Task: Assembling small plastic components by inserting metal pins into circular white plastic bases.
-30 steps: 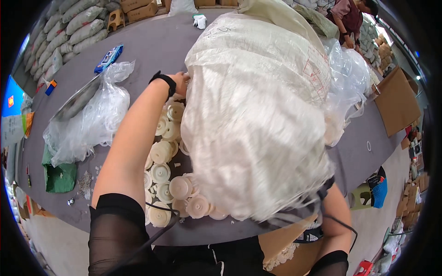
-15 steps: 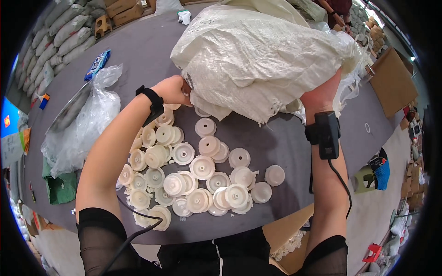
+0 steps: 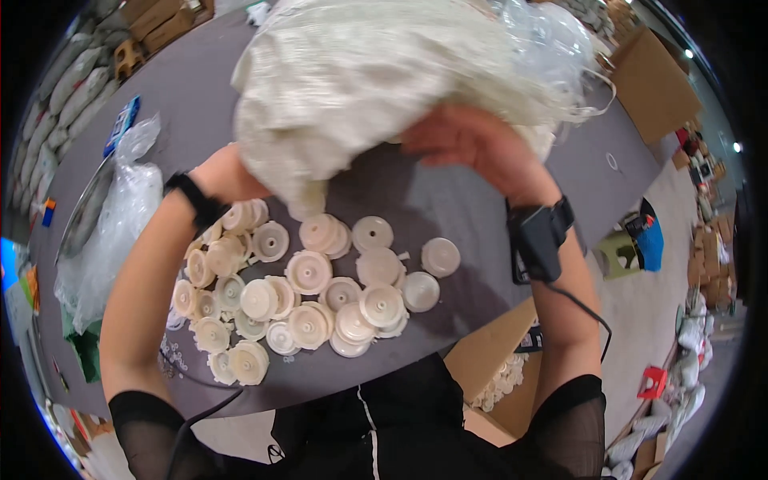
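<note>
A large white woven sack [image 3: 344, 88] bulges over the far middle of the table, its lower edge lifted and blurred by motion. At its left edge my left hand [image 3: 230, 176] grips the fabric, with the fingers mostly hidden by it. Beneath the sack's right part is my right hand [image 3: 476, 152], slightly smeared, its fingers stretched to the left and nothing visible in them. Below the sack lies a loose heap of round, cream-white plastic discs [image 3: 309, 272] with raised centres, some stacked or overlapping. A few rest apart toward the right, including a paler disc [image 3: 441, 257].
Clear plastic bags lie at left [image 3: 120, 232] and behind the sack [image 3: 552, 44]. A blue packet [image 3: 122, 126] is on the grey table [image 3: 192, 88]. Below the front edge stands an open carton [image 3: 492, 344] holding pale pieces. A cardboard box [image 3: 656, 84] is at far right.
The sack has shifted left and its front edge has risen. My right hand has moved from its right side to underneath, fingers now visible. My left hand has moved left and slightly nearer.
</note>
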`<state>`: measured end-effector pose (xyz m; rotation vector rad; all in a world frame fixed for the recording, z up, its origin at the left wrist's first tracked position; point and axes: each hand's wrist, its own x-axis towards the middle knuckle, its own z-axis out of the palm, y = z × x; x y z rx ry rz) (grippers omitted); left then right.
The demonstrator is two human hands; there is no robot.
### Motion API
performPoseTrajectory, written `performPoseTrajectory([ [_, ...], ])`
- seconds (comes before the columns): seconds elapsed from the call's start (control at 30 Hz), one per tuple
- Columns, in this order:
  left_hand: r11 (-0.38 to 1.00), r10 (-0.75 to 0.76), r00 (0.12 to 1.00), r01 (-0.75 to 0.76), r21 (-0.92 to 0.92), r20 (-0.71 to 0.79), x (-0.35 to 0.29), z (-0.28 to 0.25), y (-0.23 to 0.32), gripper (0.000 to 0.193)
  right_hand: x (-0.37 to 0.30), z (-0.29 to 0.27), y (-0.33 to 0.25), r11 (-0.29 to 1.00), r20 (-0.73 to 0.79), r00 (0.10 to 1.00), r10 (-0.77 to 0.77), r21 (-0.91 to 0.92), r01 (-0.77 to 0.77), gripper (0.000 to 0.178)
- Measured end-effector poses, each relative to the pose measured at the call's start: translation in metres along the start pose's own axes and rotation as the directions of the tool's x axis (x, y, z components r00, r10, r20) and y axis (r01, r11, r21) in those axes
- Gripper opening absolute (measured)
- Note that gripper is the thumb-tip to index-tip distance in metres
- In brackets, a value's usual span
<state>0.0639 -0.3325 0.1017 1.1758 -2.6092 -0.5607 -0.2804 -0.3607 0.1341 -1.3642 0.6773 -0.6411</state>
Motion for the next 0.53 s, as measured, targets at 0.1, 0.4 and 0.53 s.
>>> performPoseTrajectory([
  [0.1, 0.995, -0.079, 0.99, 0.086, 0.057, -0.117, -0.036, -0.014, 0.055, 0.036, -0.047, 0.014, 0.014, 0.883, -0.012, 0.982, 0.188, -0.436, -0.174, 0.033],
  [0.4, 0.936, -0.139, 0.968, 0.06, -0.346, -0.21, -0.109, -0.003, 0.199, 0.027, -0.176, -0.029, 0.124, 0.102, -0.598, 0.615, -0.514, -0.754, -0.649, 0.064],
  [0.53, 0.977, -0.162, 0.977, 0.139, -0.164, -0.136, -0.129, 0.024, 0.22, 0.033, -0.157, -0.013, 0.102, 0.123, -0.823, 0.551, -0.138, -0.566, -0.815, 0.07],
])
